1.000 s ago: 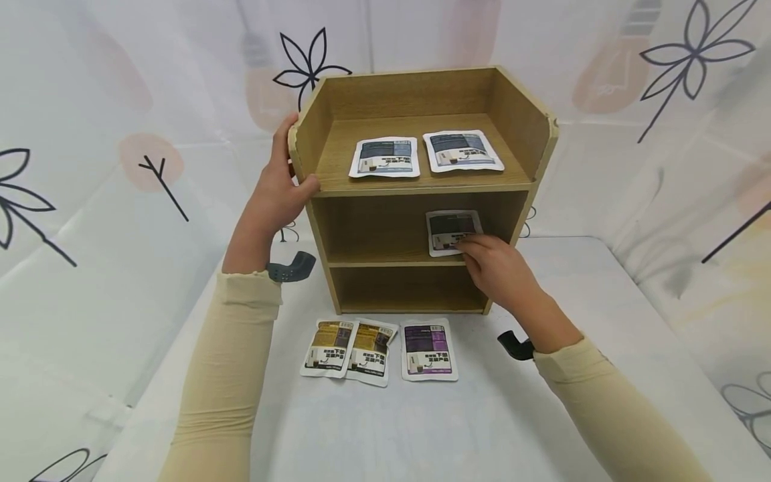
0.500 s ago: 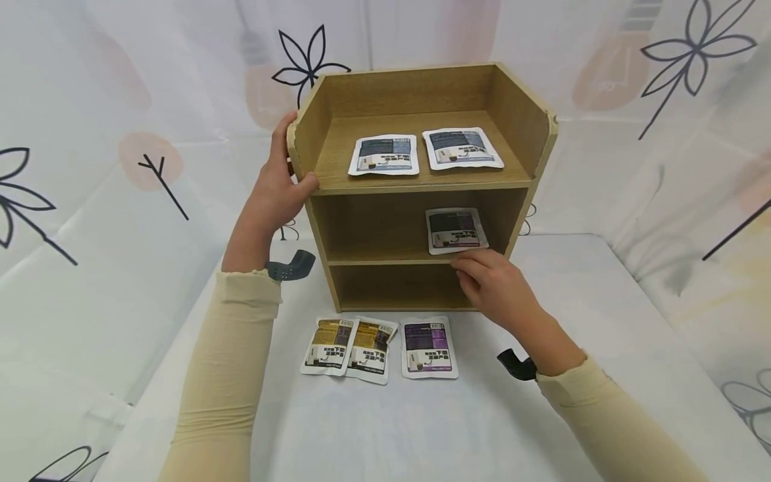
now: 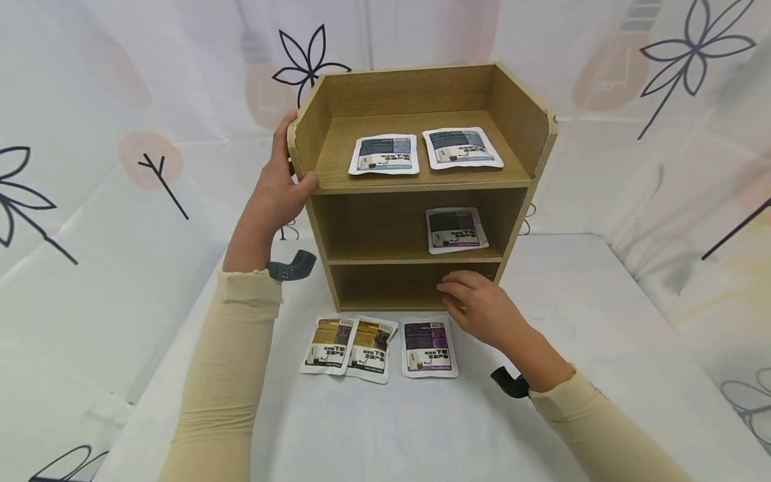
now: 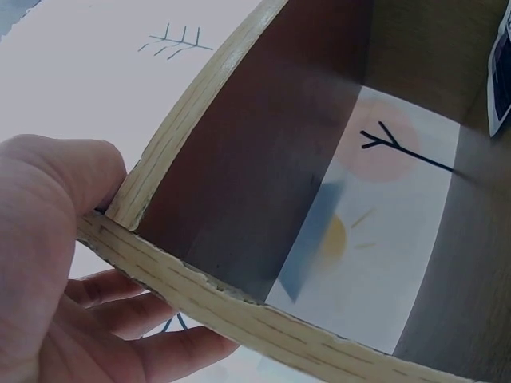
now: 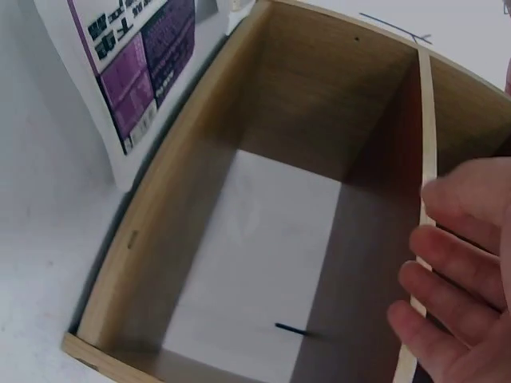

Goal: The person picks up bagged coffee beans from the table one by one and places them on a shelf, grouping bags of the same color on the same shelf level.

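My left hand (image 3: 278, 184) grips the left side panel of a small wooden shelf (image 3: 421, 189), its thumb at the front edge and fingers around the outer side, as the left wrist view also shows. My right hand (image 3: 482, 311), fingers loosely bent and holding nothing, hovers before the bottom compartment. In the middle compartment, toward the right, lies a flat purple-and-white pouch (image 3: 456, 230). Another purple pouch (image 3: 429, 348) lies on the table in front, left of my right hand. The right wrist view shows the bottom compartment (image 5: 247, 263) with nothing in it.
Two blue-and-white pouches, one left (image 3: 383, 154) and one right (image 3: 462, 148), lie on the top shelf. Two yellow-brown pouches, one (image 3: 328, 347) partly over the other (image 3: 370, 351), lie on the white table (image 3: 361, 435). A patterned white sheet (image 3: 181, 80) hangs behind.
My right hand has let go of the purple pouch in the middle compartment and moved down and slightly left, away from it. The left hand keeps its grip on the shelf.
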Motion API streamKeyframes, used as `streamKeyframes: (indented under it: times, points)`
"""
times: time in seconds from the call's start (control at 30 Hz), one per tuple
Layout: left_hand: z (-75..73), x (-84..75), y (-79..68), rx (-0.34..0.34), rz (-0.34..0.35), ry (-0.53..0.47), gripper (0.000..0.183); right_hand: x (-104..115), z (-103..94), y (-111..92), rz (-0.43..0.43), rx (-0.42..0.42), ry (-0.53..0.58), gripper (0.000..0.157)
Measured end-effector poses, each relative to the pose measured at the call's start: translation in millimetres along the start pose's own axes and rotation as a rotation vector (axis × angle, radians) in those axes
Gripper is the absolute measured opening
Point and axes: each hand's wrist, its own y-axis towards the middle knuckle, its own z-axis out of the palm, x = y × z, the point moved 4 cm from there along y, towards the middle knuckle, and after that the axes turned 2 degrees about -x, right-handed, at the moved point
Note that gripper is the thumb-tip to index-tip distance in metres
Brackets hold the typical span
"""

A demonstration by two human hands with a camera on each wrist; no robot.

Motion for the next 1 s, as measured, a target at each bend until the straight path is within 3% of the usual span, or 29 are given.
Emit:
streamKeyframes:
  times: [0.43,0.77,1.0]
  points:
    - [3.6,-3.0,0.3,0.019,0.036,0.005,0.080,7,22.6,-10,0.078,0.232,0.028,0.035]
    - [2.0,-0.8,-2.4,0.006,0.048,0.021,0.083,17,42.3,-21,-0.015,0.296,0.063,0.038]
    - [2.1,2.0,-2.0,0.002,0.036,-0.005,0.085,23,57.9,-28,0.078,0.495,0.115,0.044]
